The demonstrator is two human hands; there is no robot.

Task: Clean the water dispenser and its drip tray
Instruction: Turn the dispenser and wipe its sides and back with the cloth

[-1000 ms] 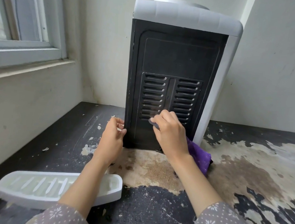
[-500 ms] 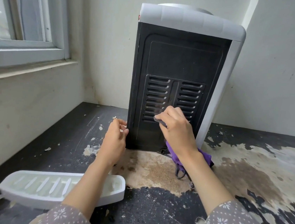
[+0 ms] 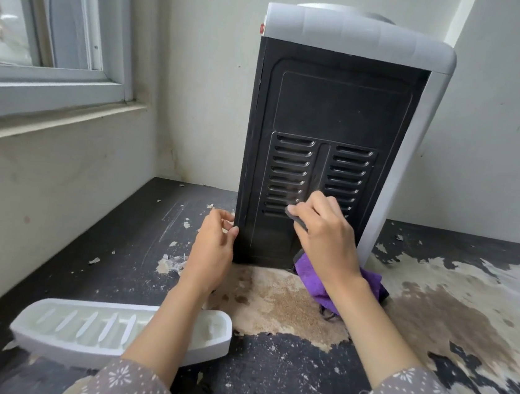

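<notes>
The water dispenser stands in the corner with its black back panel and vent slats facing me. My left hand holds the panel's lower left edge between thumb and fingers. My right hand grips a small dark flat tool whose tip rests against the lower vent slats. A purple cloth lies bunched at the dispenser's foot, under my right wrist. The white drip tray lies on the counter at the front left, partly hidden by my left forearm.
The black counter has peeling patches with bare brown board showing at the middle and right. Loose flakes lie around the dispenser's left side. A window and its sill run along the left wall. White walls close in behind the dispenser.
The view has shifted so the dispenser sits further right. My right hand and its tool have stayed on the lower vent slats with only small movement. The left hand keeps its hold.
</notes>
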